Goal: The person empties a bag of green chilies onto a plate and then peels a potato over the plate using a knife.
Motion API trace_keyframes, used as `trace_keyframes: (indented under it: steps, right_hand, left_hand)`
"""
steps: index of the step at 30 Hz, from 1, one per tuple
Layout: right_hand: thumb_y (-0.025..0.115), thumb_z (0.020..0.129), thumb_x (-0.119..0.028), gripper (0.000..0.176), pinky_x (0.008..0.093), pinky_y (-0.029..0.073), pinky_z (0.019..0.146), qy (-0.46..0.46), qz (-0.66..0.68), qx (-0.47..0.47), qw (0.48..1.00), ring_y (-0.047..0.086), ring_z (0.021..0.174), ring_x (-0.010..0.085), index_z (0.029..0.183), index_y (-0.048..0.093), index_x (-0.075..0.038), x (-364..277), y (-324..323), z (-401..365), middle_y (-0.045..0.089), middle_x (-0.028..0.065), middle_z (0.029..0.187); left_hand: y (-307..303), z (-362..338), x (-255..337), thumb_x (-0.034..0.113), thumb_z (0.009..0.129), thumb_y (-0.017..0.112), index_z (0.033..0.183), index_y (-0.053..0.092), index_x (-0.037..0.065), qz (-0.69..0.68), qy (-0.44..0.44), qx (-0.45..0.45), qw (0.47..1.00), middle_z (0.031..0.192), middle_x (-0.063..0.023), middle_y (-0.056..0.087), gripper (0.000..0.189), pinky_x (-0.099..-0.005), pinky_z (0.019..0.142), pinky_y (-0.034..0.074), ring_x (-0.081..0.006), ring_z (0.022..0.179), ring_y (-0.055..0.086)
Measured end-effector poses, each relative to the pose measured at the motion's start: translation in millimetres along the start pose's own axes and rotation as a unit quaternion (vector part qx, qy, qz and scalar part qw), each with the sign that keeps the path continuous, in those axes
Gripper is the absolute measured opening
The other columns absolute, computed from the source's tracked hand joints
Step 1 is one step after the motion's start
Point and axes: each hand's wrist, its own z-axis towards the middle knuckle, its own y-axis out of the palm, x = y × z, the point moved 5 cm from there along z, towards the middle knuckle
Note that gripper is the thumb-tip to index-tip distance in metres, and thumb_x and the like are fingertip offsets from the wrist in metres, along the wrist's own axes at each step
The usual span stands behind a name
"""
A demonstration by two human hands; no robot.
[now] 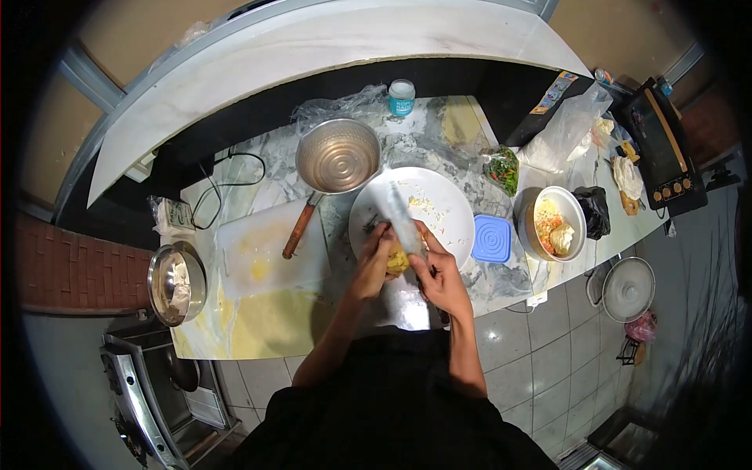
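Observation:
My left hand (374, 266) is closed around a yellow piece of food (397, 261), whose exact kind I cannot make out. In my right hand (440, 276) is a knife (401, 211) with a broad blade, blurred and pointing away from me across the food. Both hands are over the near part of a large white plate (450, 196). Small pale-yellow bits (423, 205) lie scattered on the plate. Beside the plate, to the right, is a blue square lid (492, 239).
A metal saucepan (338, 157) with a wooden handle stands behind a white cutting board (274, 243). At left is a steel bowl (176, 286). To the right are a white tub (558, 223) of chopped food, bagged chillies (501, 170) and a black toaster oven (654, 149). A jar (401, 99) stands behind.

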Motion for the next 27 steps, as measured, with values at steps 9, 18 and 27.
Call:
trace_keyframes:
  steps: [9, 18, 27]
  right_hand:
    - [0.052, 0.097, -0.011, 0.025, 0.0218, 0.035, 0.038, 0.342, 0.162, -0.012, 0.926, 0.046, 0.041, 0.0065, 0.083, 0.058, 0.009, 1, 2, -13, 0.064, 0.0088, 0.082]
    - [0.058, 0.092, -0.008, 0.019, 0.0282, 0.046, 0.054, 0.314, 0.005, -0.023, 0.949, 0.062, 0.067, 0.0188, 0.089, 0.062, 0.01, 9, -3, -7, 0.05, 0.0262, 0.133]
    - [0.056, 0.092, -0.007, 0.017, 0.0315, 0.042, 0.055, 0.356, 0.074, -0.021, 0.931, 0.053, 0.063, 0.0163, 0.091, 0.063, 0.009, 12, 3, -16, 0.06, 0.0277, 0.116]
  left_hand:
    - [0, 3, 2, 0.036, 0.101, 0.035, 0.121, 0.047, 0.01, -0.028, -0.001, 0.016, 0.999, 0.084, -0.0001, 0.054, 0.035, -0.0194, 0.04, 0.029, -0.0046, 0.055, 0.045]
    - [-1, -3, 9, 0.033, 0.101, 0.036, 0.118, 0.05, 0.009, 0.011, 0.003, 0.012, 1.0, 0.085, -0.0003, 0.055, 0.032, -0.0194, 0.045, 0.036, -0.0044, 0.06, 0.049]
    - [-13, 0, -3, 0.034, 0.101, 0.039, 0.12, 0.049, 0.004, 0.023, 0.066, 0.001, 0.998, 0.1, -0.0055, 0.054, 0.037, -0.0248, 0.061, 0.047, -0.0097, 0.084, 0.054]
